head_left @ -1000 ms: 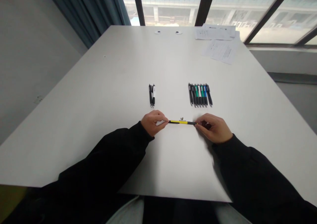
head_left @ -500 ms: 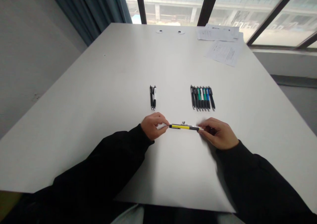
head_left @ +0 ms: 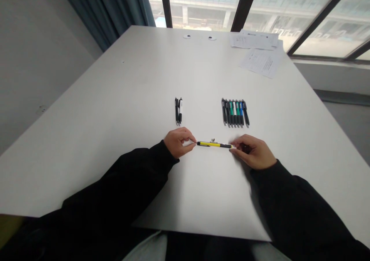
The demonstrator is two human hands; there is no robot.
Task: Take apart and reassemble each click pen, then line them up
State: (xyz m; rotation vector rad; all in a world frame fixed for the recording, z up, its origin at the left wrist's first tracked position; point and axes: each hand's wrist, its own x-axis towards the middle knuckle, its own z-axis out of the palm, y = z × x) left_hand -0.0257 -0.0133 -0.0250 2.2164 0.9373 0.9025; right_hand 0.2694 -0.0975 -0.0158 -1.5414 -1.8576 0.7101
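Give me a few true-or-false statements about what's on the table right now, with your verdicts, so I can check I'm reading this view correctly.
1. The left hand holds one end of the yellow and black pen. True.
2. The right hand rests on the papers. False: it is at the pen's other end, and the papers lie near the far edge of the table.
3. A small metal piece lies just beyond the pen. True.
4. The row of pens on the right holds only two pens. False: it holds many more; the pair of pens lies to its left.
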